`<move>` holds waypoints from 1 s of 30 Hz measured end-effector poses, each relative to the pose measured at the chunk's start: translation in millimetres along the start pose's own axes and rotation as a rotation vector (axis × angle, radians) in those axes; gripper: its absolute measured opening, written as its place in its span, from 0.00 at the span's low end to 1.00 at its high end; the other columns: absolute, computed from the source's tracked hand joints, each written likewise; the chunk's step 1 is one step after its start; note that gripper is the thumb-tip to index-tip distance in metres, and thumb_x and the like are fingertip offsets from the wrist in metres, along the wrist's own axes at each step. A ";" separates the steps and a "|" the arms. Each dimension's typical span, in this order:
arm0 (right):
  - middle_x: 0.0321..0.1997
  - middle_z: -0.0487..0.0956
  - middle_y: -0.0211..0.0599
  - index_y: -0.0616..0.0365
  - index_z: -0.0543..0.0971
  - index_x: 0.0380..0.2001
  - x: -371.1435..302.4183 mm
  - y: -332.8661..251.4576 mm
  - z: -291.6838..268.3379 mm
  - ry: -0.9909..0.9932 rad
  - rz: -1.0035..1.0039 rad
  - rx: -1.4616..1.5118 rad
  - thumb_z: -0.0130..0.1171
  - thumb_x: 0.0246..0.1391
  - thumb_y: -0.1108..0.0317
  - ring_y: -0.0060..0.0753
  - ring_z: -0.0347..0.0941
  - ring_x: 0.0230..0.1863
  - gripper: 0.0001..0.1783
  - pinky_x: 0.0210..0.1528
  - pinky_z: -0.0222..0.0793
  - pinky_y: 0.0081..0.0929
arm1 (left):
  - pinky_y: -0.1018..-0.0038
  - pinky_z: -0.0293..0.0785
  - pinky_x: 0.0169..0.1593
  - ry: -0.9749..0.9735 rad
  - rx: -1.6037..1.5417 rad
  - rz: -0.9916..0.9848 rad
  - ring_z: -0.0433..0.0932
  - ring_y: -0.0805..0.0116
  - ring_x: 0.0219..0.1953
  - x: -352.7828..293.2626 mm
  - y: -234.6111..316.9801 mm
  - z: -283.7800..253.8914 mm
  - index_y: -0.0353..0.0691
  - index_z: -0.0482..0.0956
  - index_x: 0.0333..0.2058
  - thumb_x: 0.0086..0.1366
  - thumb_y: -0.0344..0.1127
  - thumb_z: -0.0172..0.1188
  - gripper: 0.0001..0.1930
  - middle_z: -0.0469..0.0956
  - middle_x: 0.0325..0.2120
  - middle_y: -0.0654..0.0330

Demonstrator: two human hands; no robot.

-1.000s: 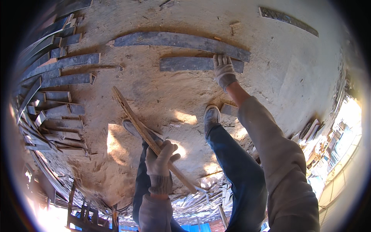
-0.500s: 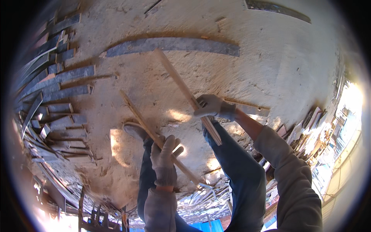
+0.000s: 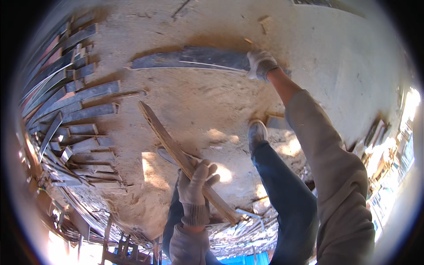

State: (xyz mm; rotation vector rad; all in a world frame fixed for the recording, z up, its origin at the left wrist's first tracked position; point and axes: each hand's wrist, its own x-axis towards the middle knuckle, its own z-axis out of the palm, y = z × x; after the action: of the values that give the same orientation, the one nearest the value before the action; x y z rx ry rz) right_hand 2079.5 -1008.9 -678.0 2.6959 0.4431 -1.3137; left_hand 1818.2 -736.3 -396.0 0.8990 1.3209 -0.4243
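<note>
My left hand (image 3: pixel 194 187), in a grey knit glove, is closed around a narrow wooden board (image 3: pixel 170 141). The board slants from the middle left down toward my legs, its rough edge facing up. My right arm reaches far forward, and my gloved right hand (image 3: pixel 261 62) grips the right end of a dark-faced board (image 3: pixel 216 59) with a pale edge. That board lies over a long grey board (image 3: pixel 154 61) on the ground. The fingertips of my right hand are partly hidden.
Many dark-faced boards (image 3: pixel 95 90) lie stacked along the left side. Scrap wood (image 3: pixel 375 137) is heaped at the right. My shoe (image 3: pixel 257 132) stands on the dusty ground beside a small board piece (image 3: pixel 277 122). Thin strips (image 3: pixel 247 238) lie behind my legs.
My right hand has moved forward with its board, from above my right leg down onto the long grey board. My left hand still holds its board, now turned to show more of its face.
</note>
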 end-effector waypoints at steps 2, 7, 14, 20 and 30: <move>0.47 0.87 0.51 0.61 0.85 0.49 -57.2 6.2 17.7 -0.059 -0.061 0.333 0.79 0.36 0.46 0.50 0.84 0.50 0.39 0.53 0.80 0.43 | 0.63 0.92 0.46 -0.049 0.017 0.024 0.87 0.60 0.46 -4.3 -3.5 3.8 0.41 0.76 0.55 0.66 0.39 0.75 0.24 0.83 0.48 0.54; 0.39 0.88 0.44 0.60 0.89 0.43 -230.9 51.9 83.1 -0.247 0.031 1.108 0.78 0.43 0.37 0.37 0.83 0.41 0.37 0.48 0.77 0.36 | 0.69 0.83 0.46 -0.115 0.026 -0.045 0.82 0.66 0.45 -10.1 -20.7 4.1 0.38 0.78 0.52 0.76 0.43 0.65 0.15 0.82 0.45 0.58; 0.43 0.87 0.44 0.64 0.86 0.49 -387.3 70.3 192.9 0.159 0.935 1.575 0.79 0.41 0.44 0.35 0.83 0.43 0.39 0.48 0.82 0.31 | 0.62 0.91 0.46 -0.204 0.011 -0.146 0.87 0.60 0.48 2.8 -32.1 2.7 0.38 0.78 0.53 0.79 0.43 0.60 0.15 0.86 0.48 0.51; 0.35 0.82 0.34 0.61 0.84 0.44 -359.1 104.6 281.2 0.678 1.391 1.907 0.80 0.50 0.49 0.28 0.77 0.28 0.29 0.30 0.76 0.32 | 0.60 0.91 0.46 -0.211 0.117 -0.145 0.87 0.58 0.47 -3.6 -29.1 28.5 0.39 0.79 0.53 0.79 0.42 0.61 0.14 0.87 0.48 0.51; 0.55 0.85 0.53 0.72 0.83 0.54 -194.8 94.5 322.2 0.251 1.595 1.440 0.81 0.42 0.41 0.45 0.82 0.55 0.46 0.58 0.77 0.36 | 0.61 0.89 0.46 -0.204 0.246 -0.098 0.87 0.60 0.47 2.9 -11.3 42.2 0.42 0.79 0.55 0.78 0.42 0.61 0.14 0.85 0.50 0.52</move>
State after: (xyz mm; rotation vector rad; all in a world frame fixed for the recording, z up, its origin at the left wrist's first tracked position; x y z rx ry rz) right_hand 1752.5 -1212.2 -727.5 2.1794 -2.8069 -0.6010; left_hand 1837.9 -774.8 -402.8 0.9683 1.1433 -0.7484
